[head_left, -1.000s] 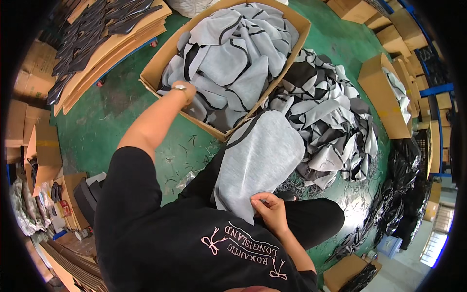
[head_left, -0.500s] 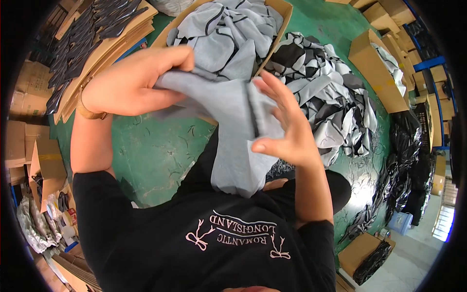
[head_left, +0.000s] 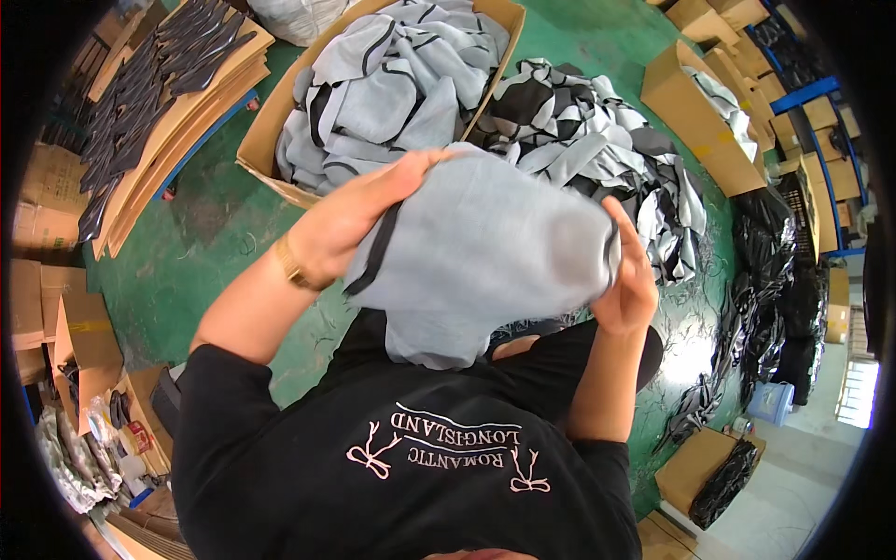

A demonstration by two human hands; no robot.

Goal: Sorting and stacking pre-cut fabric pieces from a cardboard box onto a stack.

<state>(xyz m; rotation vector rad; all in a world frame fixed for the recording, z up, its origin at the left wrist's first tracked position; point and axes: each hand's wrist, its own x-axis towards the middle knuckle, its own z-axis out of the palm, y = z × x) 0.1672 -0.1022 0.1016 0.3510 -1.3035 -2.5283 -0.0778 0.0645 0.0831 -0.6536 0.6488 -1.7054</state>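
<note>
A light grey fabric piece (head_left: 467, 233) with black edging is stretched between my two hands, above my lap. My left hand (head_left: 373, 205), with a gold-coloured watch or bracelet on the wrist, grips its left side near a black strip; the fingertips go out of sight at the cloth's upper edge. My right hand (head_left: 630, 285) holds the right end, beside a dark curved edge, with some fingers hidden by the cloth. Near that end a round darker patch shows, blurred. The lower part of the fabric hangs down toward my black shirt (head_left: 420, 495).
Beyond my hands stands a cardboard box (head_left: 271, 177) full of similar grey pieces. Right of it a pile of grey and black pieces (head_left: 597, 140) lies on the green floor (head_left: 205, 271). Stacked cardboard with black items (head_left: 168, 84) is at left, black plastic bags (head_left: 770, 243) at right.
The fabric has been spread wider, its broad face now showing. My left hand has moved right and toward me; my right hand, with fingers apart before, now holds the right end.
</note>
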